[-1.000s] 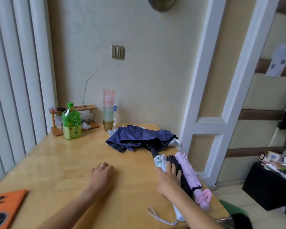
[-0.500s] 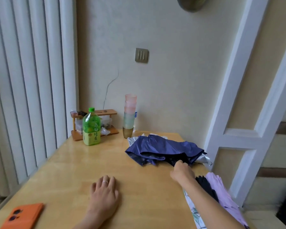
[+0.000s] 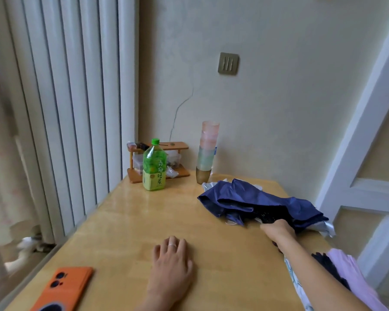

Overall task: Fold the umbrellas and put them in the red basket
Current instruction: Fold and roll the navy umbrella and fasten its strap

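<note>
Navy umbrella (image 3: 256,200) lies loose at far right of table (image 3: 144,221), near cup stack (image 3: 208,151). Its dark stem is gripped by R hand (image 3: 279,230). L hand (image 3: 171,263) is laid flat, fingers relaxed. Risk: cups may be toppled if canopy is dragged.

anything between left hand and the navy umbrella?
Nothing. The head view shows only bare table between the left hand and the navy umbrella.

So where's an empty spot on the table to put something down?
The bare table between the green bottle and the left hand is free. The right side is crowded: blue umbrella, right hand, folded umbrellas.
</note>
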